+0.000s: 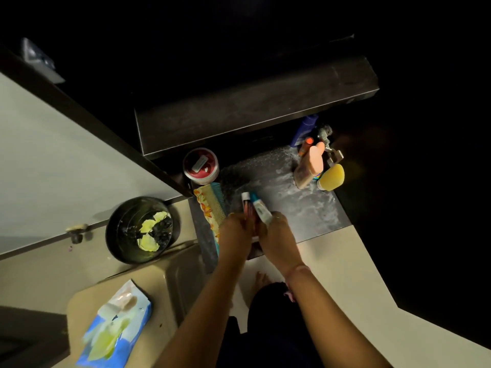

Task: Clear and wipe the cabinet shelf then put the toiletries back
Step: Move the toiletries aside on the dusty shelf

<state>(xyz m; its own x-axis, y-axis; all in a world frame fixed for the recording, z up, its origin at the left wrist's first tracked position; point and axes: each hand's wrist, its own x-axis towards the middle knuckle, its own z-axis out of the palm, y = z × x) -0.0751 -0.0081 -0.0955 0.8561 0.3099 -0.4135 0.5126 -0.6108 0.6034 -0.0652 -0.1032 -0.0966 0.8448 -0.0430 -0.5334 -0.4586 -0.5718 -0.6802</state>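
Two hands around two tubes over shelf.

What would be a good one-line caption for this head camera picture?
Both hands, left and right, hold toiletry tubes over a dusty dark shelf, beside a comb and bottles.

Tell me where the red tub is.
In the head view, the red tub sits at the shelf's far left corner, just beyond the comb and beside the open cabinet door.
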